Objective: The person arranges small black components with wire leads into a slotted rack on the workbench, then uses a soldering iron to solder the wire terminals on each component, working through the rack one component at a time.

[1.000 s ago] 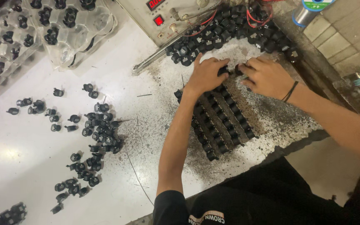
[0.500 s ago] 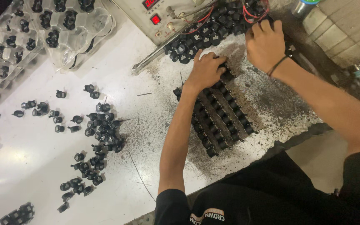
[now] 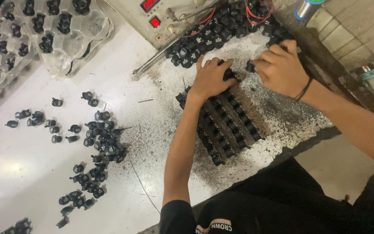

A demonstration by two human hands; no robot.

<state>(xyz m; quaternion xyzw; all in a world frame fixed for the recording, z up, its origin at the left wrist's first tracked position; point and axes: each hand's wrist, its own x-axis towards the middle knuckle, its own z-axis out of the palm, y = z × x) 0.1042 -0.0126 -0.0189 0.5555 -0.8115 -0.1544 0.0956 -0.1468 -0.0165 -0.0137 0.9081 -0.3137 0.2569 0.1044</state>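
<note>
**Hands at the far end of the rack**

Landmark: the rack (image 3: 221,130) of small black parts, laid on the white table (image 3: 31,190). Its long axis is seen running diagonally, near end toward the table edge by the body, far end up toward the grey control box (image 3: 169,17).

Nearest to the wearer, the rack's lower end is left untouched; dark grit is scattered round it. To the rack's left, a loose scatter of black parts (image 3: 102,143) is spread well apart from both hands.

Moving up: the left hand (image 3: 211,78) is pressed flat on the rack's far end, fingers spread, palm down, so it's touching the top rows. Nothing is seen clamped in it.

Just beside it, to the rack's upper right, the right hand (image 3: 280,67) is held curled, w/ a small black part (image 3: 250,66) pinched at the fingertips. That part lies just off the rack's far corner, so the right hand is nearer to it, the left nearer to the rack.

Hands are apart, close though.

Further off, beyond the rack, a heap of black parts (image 3: 213,37) is piled against the box; clear trays (image 3: 44,34) are seen far left.
</note>
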